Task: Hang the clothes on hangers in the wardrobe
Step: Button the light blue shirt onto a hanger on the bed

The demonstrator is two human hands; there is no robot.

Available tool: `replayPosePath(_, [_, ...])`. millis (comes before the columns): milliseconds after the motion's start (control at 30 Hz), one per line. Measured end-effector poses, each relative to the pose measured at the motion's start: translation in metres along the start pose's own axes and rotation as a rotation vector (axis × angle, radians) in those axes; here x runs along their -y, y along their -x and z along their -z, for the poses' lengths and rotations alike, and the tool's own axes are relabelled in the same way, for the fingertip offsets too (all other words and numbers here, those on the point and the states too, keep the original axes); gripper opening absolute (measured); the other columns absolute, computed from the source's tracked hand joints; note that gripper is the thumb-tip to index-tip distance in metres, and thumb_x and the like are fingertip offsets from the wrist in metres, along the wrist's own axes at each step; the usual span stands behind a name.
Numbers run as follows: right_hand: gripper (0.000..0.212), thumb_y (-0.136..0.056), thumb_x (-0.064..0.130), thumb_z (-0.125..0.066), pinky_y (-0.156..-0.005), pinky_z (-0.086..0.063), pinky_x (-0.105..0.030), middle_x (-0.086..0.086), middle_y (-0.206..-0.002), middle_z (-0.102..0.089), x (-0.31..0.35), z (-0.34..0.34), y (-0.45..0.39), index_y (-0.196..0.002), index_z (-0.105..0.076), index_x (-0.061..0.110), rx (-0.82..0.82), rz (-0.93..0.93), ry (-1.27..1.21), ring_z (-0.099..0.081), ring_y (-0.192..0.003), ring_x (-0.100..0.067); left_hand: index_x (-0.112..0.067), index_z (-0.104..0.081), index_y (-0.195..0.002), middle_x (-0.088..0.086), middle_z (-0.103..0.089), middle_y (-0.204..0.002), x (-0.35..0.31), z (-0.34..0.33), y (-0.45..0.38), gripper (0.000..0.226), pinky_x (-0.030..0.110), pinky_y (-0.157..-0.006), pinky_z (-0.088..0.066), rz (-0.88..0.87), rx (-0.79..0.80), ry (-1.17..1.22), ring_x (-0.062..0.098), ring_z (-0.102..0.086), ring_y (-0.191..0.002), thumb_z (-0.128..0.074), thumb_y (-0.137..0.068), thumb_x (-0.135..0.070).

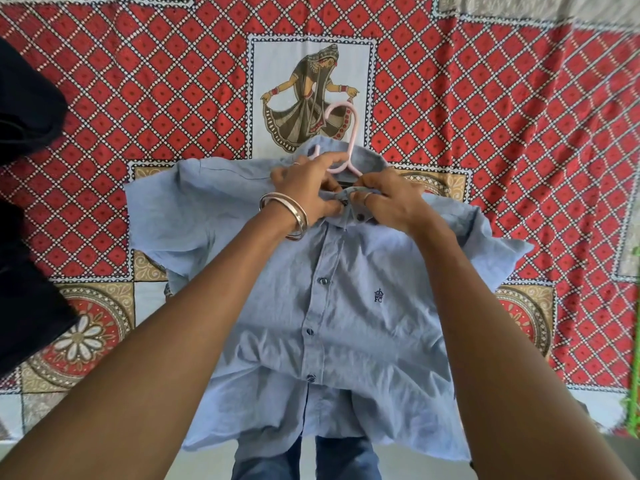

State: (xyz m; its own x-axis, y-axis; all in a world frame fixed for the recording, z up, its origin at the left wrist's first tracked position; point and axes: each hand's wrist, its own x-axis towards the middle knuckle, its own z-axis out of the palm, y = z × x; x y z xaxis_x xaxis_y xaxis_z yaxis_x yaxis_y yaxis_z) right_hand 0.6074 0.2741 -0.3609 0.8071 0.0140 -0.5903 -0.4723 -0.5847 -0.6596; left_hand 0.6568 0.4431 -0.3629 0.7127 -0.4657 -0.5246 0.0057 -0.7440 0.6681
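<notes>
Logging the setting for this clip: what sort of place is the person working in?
Probably a bedroom at home. A light blue shirt lies on a printed red bedsheet that covers a wide, bed-like surface, a pink hanger sits in the shirt's collar, and dark clothes are piled at the left edge. No wardrobe is in view.

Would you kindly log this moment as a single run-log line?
stage: fastening collar | left hand: pinches collar | right hand: pinches collar | shirt: on pink hanger, lying on bedspread
</notes>
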Motion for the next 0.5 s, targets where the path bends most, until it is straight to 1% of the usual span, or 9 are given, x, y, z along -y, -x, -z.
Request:
replayPosePath(100, [0.029,-0.072,0.041,-0.045,-0.081,-0.036,-0.048,0.007,-0.060,-0.050,0.002,-0.001,-0.001,-0.058,-0.054,0.017,-0.041,-0.038,0.042,-0.048,-0.065,-0.014,-0.035,-0.048,-0.133,-0.021,-0.061,-0.076,-0.003,0.000,0.002,0.075,0.051,-0.099,-0.035,-0.028,-0.043,0.040,0.016,-0.055,-0.110,-0.080,-0.068,-0.018])
replayPosePath(133, [0.031,-0.071,0.043,-0.045,-0.085,-0.036,-0.050,0.005,-0.064,-0.053,0.000,-0.002,-0.003,-0.063,-0.058,0.016,-0.055,-0.032,0.087,-0.050,-0.072,-0.017,-0.036,-0.047,-0.134,-0.018,-0.063,-0.085,-0.005,0.000,0.003,0.076,0.050,-0.099,-0.035,-0.025,-0.067,-0.005,0.018,-0.053,-0.113,-0.081,-0.069,-0.020])
replayPosePath(167, [0.033,-0.072,0.045,-0.047,-0.092,-0.036,-0.054,0.004,-0.072,-0.058,-0.001,0.000,-0.001,-0.072,-0.064,0.017,-0.089,-0.018,0.161,-0.052,-0.084,-0.021,-0.037,-0.045,-0.136,-0.014,-0.063,-0.099,-0.007,0.001,0.004,0.077,0.047,-0.099,-0.035,-0.018,-0.112,-0.085,0.021,-0.048,-0.117,-0.081,-0.069,-0.024])
replayPosePath(233, [0.032,-0.074,0.042,-0.055,-0.097,-0.034,-0.060,0.007,-0.091,-0.064,-0.002,0.002,-0.003,-0.095,-0.069,0.022,-0.214,-0.013,0.187,-0.050,-0.108,-0.027,-0.038,-0.046,-0.137,-0.004,-0.053,-0.126,-0.002,0.007,0.007,0.076,0.042,-0.095,-0.035,0.040,-0.268,-0.210,0.027,-0.040,-0.120,-0.080,-0.069,-0.034])
replayPosePath(300, [0.028,-0.081,0.032,-0.058,-0.100,-0.034,-0.053,0.008,-0.099,-0.064,0.005,0.005,-0.008,-0.106,-0.068,0.024,-0.392,-0.041,0.059,-0.052,-0.112,-0.027,-0.036,-0.051,-0.133,0.000,-0.048,-0.133,0.014,0.017,0.011,0.070,0.040,-0.091,-0.033,0.103,-0.448,-0.205,0.028,-0.038,-0.122,-0.078,-0.069,-0.041])
replayPosePath(333, [0.024,-0.086,0.026,-0.059,-0.101,-0.031,-0.047,0.005,-0.104,-0.065,0.009,0.003,-0.013,-0.109,-0.067,0.022,-0.454,-0.069,0.047,-0.051,-0.114,-0.026,-0.033,-0.052,-0.133,0.001,-0.048,-0.134,0.024,0.021,0.013,0.067,0.039,-0.091,-0.032,0.134,-0.492,-0.215,0.028,-0.038,-0.123,-0.076,-0.071,-0.045])
replayPosePath(400, [0.023,-0.092,0.025,-0.059,-0.100,-0.025,-0.043,0.000,-0.113,-0.064,0.023,-0.003,-0.027,-0.113,-0.063,0.018,-0.481,-0.127,0.190,-0.048,-0.118,-0.025,-0.031,-0.050,-0.135,0.004,-0.045,-0.138,0.045,0.034,0.016,0.071,0.044,-0.098,-0.027,0.223,-0.443,-0.317,0.028,-0.036,-0.127,-0.072,-0.072,-0.053])
replayPosePath(467, [0.027,-0.091,0.033,-0.063,-0.099,-0.022,-0.044,-0.003,-0.112,-0.061,0.032,-0.010,-0.041,-0.111,-0.060,0.015,-0.424,-0.213,0.297,-0.046,-0.116,-0.025,-0.032,-0.041,-0.140,0.006,-0.036,-0.144,0.066,0.042,0.022,0.082,0.056,-0.106,-0.017,0.329,-0.318,-0.430,0.029,-0.029,-0.133,-0.069,-0.069,-0.063])
replayPosePath(500, [0.029,-0.090,0.037,-0.064,-0.100,-0.021,-0.046,-0.004,-0.110,-0.060,0.033,-0.011,-0.048,-0.107,-0.060,0.014,-0.405,-0.267,0.297,-0.047,-0.115,-0.024,-0.034,-0.038,-0.140,0.006,-0.033,-0.146,0.074,0.044,0.026,0.088,0.062,-0.107,-0.014,0.369,-0.264,-0.432,0.030,-0.026,-0.135,-0.066,-0.066,-0.071])
